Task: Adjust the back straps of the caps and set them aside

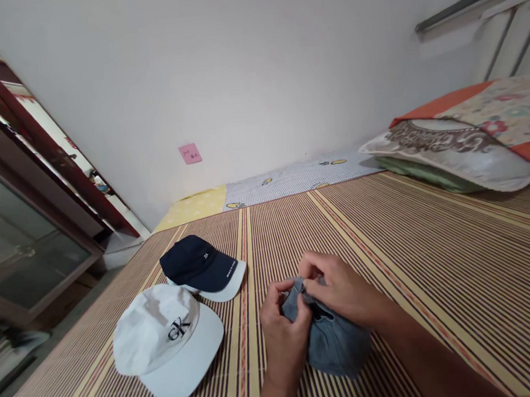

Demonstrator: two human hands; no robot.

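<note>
A grey-blue cap rests on the striped mat with its back strap side up, a dark opening showing under the strap. My left hand pinches the strap near its small metal buckle from the left. Above and to the right, my right hand has its fingers closed on the strap at the same spot. Left of my hands lies a white cap with dark letters on the front. Behind it sits a navy cap with a white-edged brim, close against the white one.
The striped mat covers the bed. Pillows are stacked at the back right by the white wall. A pink note is on the wall. At the far left stands a glass-panelled door.
</note>
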